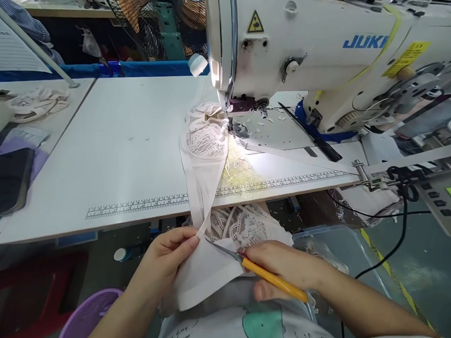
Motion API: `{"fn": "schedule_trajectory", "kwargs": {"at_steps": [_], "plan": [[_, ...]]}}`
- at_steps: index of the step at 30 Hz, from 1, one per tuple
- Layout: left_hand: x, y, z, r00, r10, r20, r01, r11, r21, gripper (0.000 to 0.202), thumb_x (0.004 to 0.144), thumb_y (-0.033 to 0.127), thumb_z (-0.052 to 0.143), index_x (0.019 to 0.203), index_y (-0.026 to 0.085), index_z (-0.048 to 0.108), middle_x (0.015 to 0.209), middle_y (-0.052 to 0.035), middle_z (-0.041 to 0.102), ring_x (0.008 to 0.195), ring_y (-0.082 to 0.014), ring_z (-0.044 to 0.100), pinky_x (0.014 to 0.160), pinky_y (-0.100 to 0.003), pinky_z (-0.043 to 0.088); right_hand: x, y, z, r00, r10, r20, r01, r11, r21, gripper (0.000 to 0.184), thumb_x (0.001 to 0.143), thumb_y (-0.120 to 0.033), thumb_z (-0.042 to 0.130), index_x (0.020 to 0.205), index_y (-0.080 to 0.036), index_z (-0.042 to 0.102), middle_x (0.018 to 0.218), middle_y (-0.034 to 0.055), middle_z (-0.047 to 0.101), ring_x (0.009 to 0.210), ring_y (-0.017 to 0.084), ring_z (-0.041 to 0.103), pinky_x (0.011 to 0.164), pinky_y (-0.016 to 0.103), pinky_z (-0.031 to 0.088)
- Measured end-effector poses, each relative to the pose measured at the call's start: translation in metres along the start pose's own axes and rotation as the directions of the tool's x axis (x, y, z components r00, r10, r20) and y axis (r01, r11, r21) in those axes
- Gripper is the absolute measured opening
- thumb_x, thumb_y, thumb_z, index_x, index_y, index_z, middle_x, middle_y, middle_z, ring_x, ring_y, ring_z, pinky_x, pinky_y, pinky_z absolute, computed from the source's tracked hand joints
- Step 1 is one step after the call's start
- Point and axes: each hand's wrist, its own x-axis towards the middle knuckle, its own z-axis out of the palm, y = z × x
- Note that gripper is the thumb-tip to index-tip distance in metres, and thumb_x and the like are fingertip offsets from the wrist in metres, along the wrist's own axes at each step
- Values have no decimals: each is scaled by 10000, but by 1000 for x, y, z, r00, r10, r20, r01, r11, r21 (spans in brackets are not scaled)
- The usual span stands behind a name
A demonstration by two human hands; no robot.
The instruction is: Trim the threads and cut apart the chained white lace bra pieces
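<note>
My left hand pinches the edge of a white fabric piece just below the table's front edge. My right hand grips a yellow-handled thread snipper; its metal tip touches the fabric next to my left fingers. The fabric joins a white lace garment that runs up over the table to the needle of a white Juki sewing machine. More lace hangs in my lap.
A white work table carries a printed ruler along its front edge. A dark phone and crumpled fabric lie at the left. A purple bin stands at the lower left, a clear plastic bin and black cables at the right.
</note>
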Motion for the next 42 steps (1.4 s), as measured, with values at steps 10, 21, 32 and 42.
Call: {"fn": "schedule_trajectory", "kwargs": {"at_steps": [10,21,32,42], "plan": [[-6,4,9,993,-15,-119,11,999,-35,129,497,262,773,541,177,688,531,-3,620,498,-117,502,459,-189,394,9,-10,2,993,107,-52,-107,994,-9,323,725,-415,551,644,-210,315,590,-43,364,513,98,309,478,225,261],[-9,1,11,996,17,-89,-17,1000,-1,150,538,280,736,514,167,640,502,12,554,474,-102,443,441,-188,359,17,-18,5,988,126,-88,-126,992,-3,391,744,-498,553,633,-205,318,599,-33,412,512,99,358,480,225,293],[-9,1,12,997,17,-75,-20,999,-35,161,552,272,728,501,159,626,501,21,540,485,-90,426,456,-175,338,22,-17,7,994,74,-80,-77,996,-33,310,750,-424,534,654,-210,331,614,-21,439,516,107,357,492,233,297],[-9,1,11,996,64,-68,-62,998,24,107,574,249,715,522,177,656,509,16,564,483,-97,449,453,-179,361,25,-14,20,970,200,-136,-158,950,271,364,753,-505,582,657,-180,452,647,-9,518,591,128,489,531,231,384]]}}
